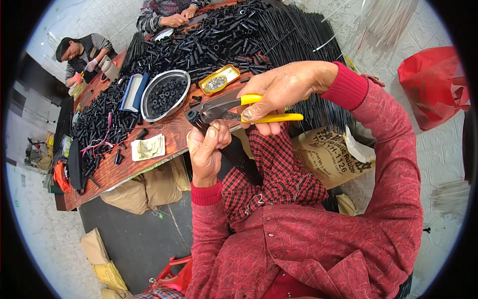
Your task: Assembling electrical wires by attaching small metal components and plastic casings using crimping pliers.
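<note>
Black tubes littered the desk (149,167); my right hand (279,92) squeezed yellow-handled pliers (234,108), left hand (206,149) fingers pinching a black strip bundle (239,157).

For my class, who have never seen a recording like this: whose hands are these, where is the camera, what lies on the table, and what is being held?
The single round picture comes from a wide fisheye camera worn on a person's head, looking down at their own arms in red sleeves. There is no machine here. The right hand grips yellow-handled metal pliers. The left hand holds a bundle of thin black strips up to the pliers' tip. On the long wooden table lie heaps of small black tubes, a round metal bowl of black rings and a small yellow tray of silvery bits. Two other people work at the far end.
</note>
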Demonstrator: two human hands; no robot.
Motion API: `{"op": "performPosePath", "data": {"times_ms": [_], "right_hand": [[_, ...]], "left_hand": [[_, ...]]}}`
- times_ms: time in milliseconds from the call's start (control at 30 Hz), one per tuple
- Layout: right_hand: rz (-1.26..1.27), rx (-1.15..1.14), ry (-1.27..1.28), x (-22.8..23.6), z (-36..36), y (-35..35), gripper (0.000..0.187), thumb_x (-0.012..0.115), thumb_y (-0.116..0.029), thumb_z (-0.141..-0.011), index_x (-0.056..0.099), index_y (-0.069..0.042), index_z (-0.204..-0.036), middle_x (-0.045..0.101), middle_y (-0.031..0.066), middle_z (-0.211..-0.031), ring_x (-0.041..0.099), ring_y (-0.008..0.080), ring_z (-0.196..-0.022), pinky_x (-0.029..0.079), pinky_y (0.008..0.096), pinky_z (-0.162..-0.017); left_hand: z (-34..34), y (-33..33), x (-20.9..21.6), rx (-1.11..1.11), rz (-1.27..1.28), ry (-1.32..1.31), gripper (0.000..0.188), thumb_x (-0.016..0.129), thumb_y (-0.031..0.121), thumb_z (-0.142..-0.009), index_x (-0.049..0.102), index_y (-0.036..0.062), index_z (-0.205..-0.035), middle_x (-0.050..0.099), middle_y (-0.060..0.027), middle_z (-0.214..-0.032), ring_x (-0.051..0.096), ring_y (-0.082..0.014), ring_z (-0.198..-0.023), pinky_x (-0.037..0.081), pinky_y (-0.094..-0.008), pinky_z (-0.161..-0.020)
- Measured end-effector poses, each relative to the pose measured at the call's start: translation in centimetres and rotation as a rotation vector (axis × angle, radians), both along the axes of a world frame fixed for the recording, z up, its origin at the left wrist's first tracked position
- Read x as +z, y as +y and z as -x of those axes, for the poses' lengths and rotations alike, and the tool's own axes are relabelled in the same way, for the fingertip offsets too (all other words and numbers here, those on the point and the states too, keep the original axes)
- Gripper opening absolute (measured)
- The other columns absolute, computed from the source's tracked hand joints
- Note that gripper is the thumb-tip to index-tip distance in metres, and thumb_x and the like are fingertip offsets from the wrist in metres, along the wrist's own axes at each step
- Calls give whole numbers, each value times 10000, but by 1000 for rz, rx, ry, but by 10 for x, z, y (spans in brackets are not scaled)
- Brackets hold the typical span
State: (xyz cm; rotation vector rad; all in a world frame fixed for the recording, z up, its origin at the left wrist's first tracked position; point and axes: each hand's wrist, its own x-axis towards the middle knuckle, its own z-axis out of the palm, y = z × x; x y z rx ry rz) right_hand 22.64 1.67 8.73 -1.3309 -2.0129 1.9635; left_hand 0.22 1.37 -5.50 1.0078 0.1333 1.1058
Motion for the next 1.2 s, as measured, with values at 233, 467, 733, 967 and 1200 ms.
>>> {"op": "performPosePath", "data": {"times_ms": [233, 467, 733, 967, 1200], "right_hand": [[18, 27, 8, -2, 1, 1, 369, 543, -332, -1026, 578, 22, -1123, 683, 104, -837, 674, 152, -688, 563, 282, -620], [88, -37, 18, 9, 5, -5, 397, 550, -356, -1020, 570, 21, -1142, 685, 111, -840, 684, 165, -694, 568, 286, -632], [33, 12, -7, 4, 9, -5, 390, 506, -391, -1039, 585, -9, -1017, 639, 48, -751, 626, 105, -603, 518, 249, -551], [-1, 0, 83, -12, 14, -12, 573, 458, -558, -1022, 573, -41, -803, 559, 8, -639, 538, 74, -496, 444, 227, -451], [-29, -88, 123, -32, 17, -23, 591, 466, -617, -993, 548, -79, -763, 505, -28, -581, 476, 53, -467, 406, 216, -438]], "left_hand": [[1, 2, -6, -31, 15, -25, 302, 590, 184, -995, 508, -9, -1213, 418, 6, -747, 332, -77, -615, 282, -239, -549], [1, 1, -6, 2, 25, -6, 279, 591, 176, -993, 520, -14, -1185, 416, 13, -744, 330, -74, -614, 275, -237, -542], [3, 2, -10, -19, -4, -23, 265, 589, 189, -993, 537, -17, -1152, 418, 14, -743, 325, -76, -606, 268, -242, -539], [6, 2, -8, -80, 10, -57, 250, 609, 212, -976, 545, -5, -1082, 416, 14, -713, 333, -89, -598, 275, -255, -540], [10, 1, -7, -77, 40, -46, 221, 634, 212, -956, 539, 20, -1011, 419, 17, -697, 353, -92, -591, 282, -257, -542]]}}
